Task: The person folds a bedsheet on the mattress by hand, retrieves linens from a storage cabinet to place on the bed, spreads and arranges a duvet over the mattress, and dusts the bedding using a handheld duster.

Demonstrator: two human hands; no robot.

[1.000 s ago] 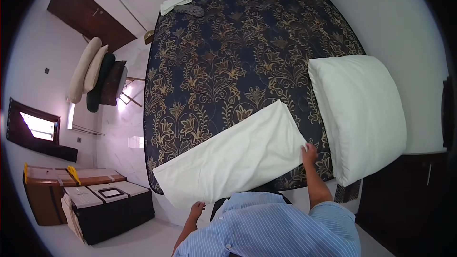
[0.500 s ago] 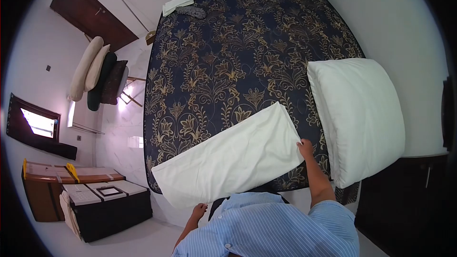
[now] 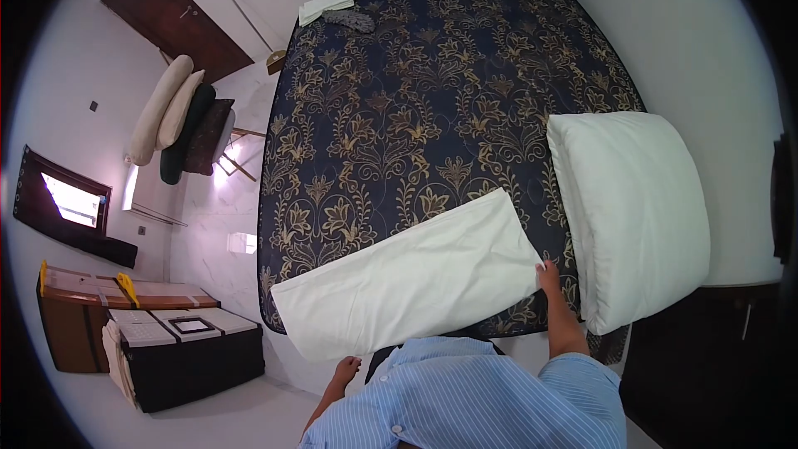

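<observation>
We see a dark mattress (image 3: 416, 116) with a gold floral pattern filling the middle of the frame, its pattern showing over most of the surface. At its right edge sits thick white bedding (image 3: 636, 216), bunched into a bulky fold, and at the lower left of the frame stand a brown box (image 3: 73, 337) and a black box (image 3: 195, 378), side by side. Next in size comes the white cloth (image 3: 407, 274), a long strip slanting across the near end of the mattress, in the lower middle of the frame, its lower left part hanging past the edge. We judge the work on it part done: it is spread out lengthwise, but creases are left in its right half; whether it is layered, we cannot tell. At the upper left corner of the mattress lie a small folded white cloth (image 3: 325, 6) and a grey cloth (image 3: 349, 21). Our right hand (image 3: 549, 275) seems to pinch the strip's right edge. Our left hand (image 3: 347, 368) is curled just beside its lower edge; we cannot tell whether that grip holds any fabric.
</observation>
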